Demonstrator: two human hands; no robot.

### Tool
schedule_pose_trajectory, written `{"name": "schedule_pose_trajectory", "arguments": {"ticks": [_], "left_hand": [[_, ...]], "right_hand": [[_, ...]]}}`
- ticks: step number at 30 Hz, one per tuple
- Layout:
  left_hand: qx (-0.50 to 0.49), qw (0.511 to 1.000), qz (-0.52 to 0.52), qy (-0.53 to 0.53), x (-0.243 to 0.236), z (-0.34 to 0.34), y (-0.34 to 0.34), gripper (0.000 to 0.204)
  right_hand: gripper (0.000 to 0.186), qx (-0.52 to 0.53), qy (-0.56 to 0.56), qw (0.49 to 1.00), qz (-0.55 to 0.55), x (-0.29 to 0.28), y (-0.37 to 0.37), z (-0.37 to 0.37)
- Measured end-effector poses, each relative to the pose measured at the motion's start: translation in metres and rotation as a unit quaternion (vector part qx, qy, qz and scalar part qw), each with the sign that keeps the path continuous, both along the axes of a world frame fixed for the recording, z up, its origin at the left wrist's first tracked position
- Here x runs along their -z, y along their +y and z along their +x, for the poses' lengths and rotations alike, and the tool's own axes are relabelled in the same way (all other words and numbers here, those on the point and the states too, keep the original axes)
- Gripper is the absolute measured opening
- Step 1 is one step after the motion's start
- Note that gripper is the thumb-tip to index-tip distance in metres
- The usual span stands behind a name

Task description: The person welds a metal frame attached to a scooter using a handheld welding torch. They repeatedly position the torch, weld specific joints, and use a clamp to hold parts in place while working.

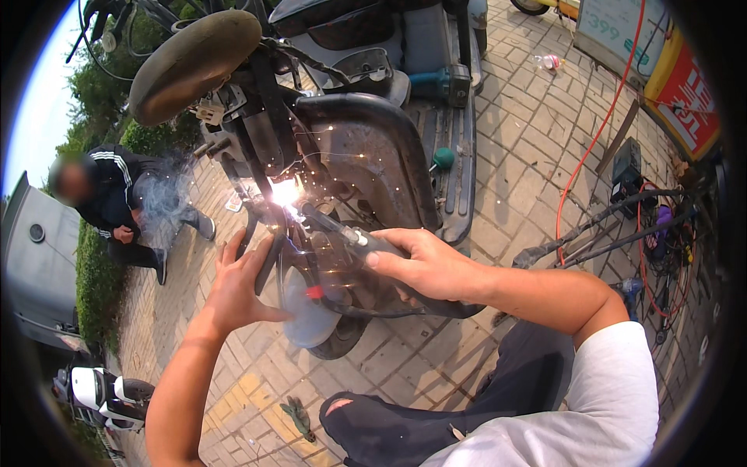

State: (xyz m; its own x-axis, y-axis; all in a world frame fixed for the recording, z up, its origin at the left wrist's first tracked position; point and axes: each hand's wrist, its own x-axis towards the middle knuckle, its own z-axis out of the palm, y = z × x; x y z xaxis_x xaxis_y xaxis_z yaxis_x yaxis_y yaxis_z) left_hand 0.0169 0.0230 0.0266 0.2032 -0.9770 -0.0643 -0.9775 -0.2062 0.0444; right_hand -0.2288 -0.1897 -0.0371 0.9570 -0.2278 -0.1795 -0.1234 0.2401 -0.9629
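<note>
My right hand [408,265] grips a black welding torch [350,237], angled up to the left, where a bright arc [286,192] throws sparks and smoke at the scooter's front frame. My left hand [245,284] has its fingers apart, their tips at or against a dark metal piece [264,249] just below the arc; contact is hard to tell. The scooter's tipped body [373,163] lies in front of me, with a worn tyre [194,62] at upper left. Below the arc is a pale, blurred rounded part [307,311] with a small red piece [315,292].
A person [117,187] crouches at left. Behind are a hedge [97,296], a grey vehicle [35,249] and a white scooter [101,389]. A green power tool [432,82] and green-handled tool [442,158] rest on the scooter. Cables, dark tools [630,171] and signboards [615,39] stand right.
</note>
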Motion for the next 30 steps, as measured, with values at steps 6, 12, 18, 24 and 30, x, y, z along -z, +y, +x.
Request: {"name": "schedule_pose_trajectory", "arguments": {"ticks": [6,12,18,24,30], "left_hand": [[0.004,1.000,-0.008,-0.004,0.001,0.001,0.001,0.115],[0.002,1.000,-0.005,-0.001,0.001,0.001,0.001,0.115],[-0.006,1.000,-0.001,-0.005,-0.002,-0.001,0.001,0.115],[-0.002,1.000,0.001,-0.003,0.000,0.000,-0.002,0.115],[0.001,1.000,0.000,-0.003,-0.002,0.001,0.000,0.115]], "right_hand": [[0.051,0.010,-0.004,1.000,-0.001,0.005,0.002,-0.005],[0.054,0.015,-0.002,1.000,-0.002,0.014,0.005,-0.012],[0.053,0.016,-0.007,1.000,-0.005,0.009,0.005,-0.003],[0.052,0.015,-0.018,1.000,0.019,0.015,0.001,-0.003],[0.052,0.006,-0.030,1.000,-0.007,0.025,-0.011,0.000]]}}
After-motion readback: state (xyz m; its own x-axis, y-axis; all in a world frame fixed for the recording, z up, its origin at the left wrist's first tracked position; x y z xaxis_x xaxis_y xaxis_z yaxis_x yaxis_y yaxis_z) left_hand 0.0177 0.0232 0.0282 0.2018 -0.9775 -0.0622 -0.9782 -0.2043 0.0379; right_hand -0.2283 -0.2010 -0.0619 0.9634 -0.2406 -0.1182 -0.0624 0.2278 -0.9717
